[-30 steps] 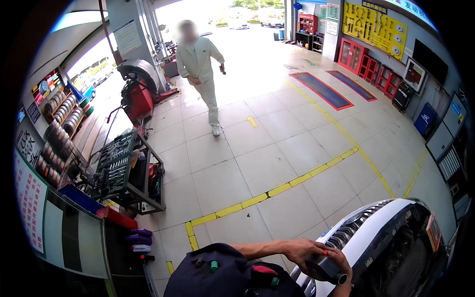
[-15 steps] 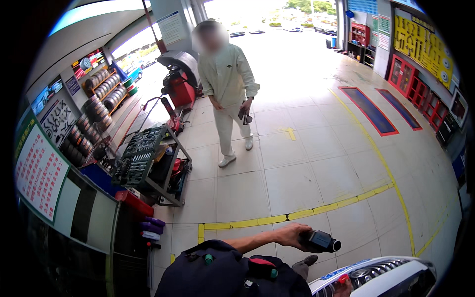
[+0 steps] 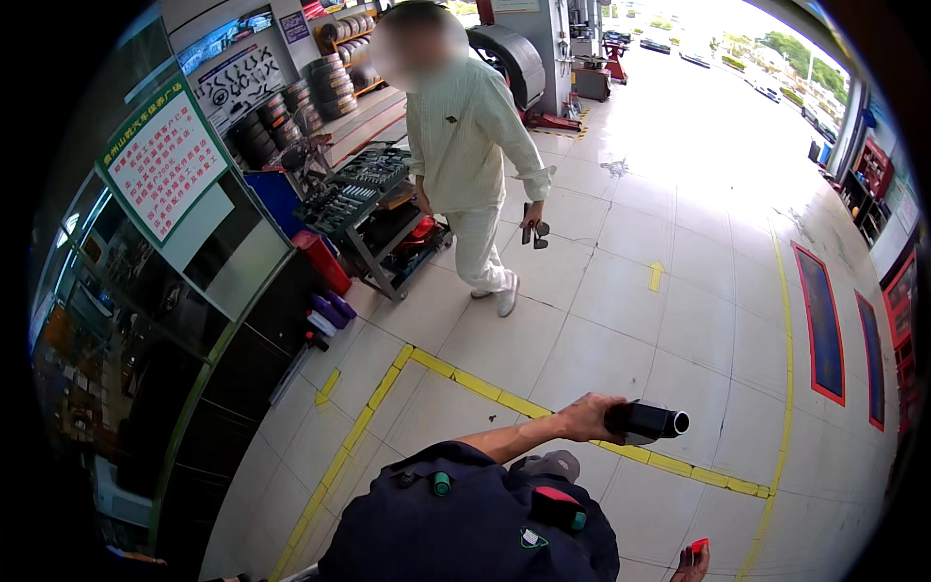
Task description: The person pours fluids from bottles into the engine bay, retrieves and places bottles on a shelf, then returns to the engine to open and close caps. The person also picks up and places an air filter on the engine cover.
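Note:
My left hand [image 3: 588, 417] reaches across in front of my dark jacket with its fingers wrapped round a black bottle [image 3: 644, 421]. The bottle lies nearly on its side, its round, pale-rimmed neck facing right. At the lower right edge is my right hand [image 3: 692, 565], partly cut off by the frame. A small red cap [image 3: 700, 546] is pinched in its fingertips, apart from the bottle.
A person in pale clothes [image 3: 475, 145] stands ahead with dark eyewear in one hand. A tool cart [image 3: 373, 218] is behind them. Purple bottles [image 3: 335, 308] line the glass wall at left. Yellow lines [image 3: 504, 398] cross the tiled floor; red-framed floor panels [image 3: 819, 320] lie right.
My view has swung left, and the white car front has left the picture. The person ahead has stepped nearer. Both hands keep hold of the bottle and the cap.

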### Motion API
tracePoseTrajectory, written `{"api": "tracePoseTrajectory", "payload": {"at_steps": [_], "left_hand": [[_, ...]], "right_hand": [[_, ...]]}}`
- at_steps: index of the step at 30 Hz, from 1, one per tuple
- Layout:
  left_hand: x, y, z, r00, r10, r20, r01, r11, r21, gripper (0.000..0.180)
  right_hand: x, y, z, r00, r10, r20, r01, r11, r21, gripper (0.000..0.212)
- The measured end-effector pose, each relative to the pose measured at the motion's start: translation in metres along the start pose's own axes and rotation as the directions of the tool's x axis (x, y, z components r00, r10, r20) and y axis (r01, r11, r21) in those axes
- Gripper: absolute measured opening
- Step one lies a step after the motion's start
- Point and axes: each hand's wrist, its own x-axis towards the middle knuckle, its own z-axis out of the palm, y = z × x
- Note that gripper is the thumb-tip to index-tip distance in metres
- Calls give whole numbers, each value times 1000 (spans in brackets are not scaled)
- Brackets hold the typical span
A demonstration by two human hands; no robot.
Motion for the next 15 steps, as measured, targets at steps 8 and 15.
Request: {"api": "tracePoseTrajectory", "payload": {"at_steps": [8, 15], "left_hand": [[178, -28, 110, 981, -193, 6, 192, 971, -141, 54], [311, -60, 240, 981, -39, 189, 96, 949, -299, 63]], "right_hand": [[94, 10, -99, 893, 182, -412, -243, 965, -101, 23], [-9, 45, -223, 535, 268, -801, -355, 932, 76, 22]]}}
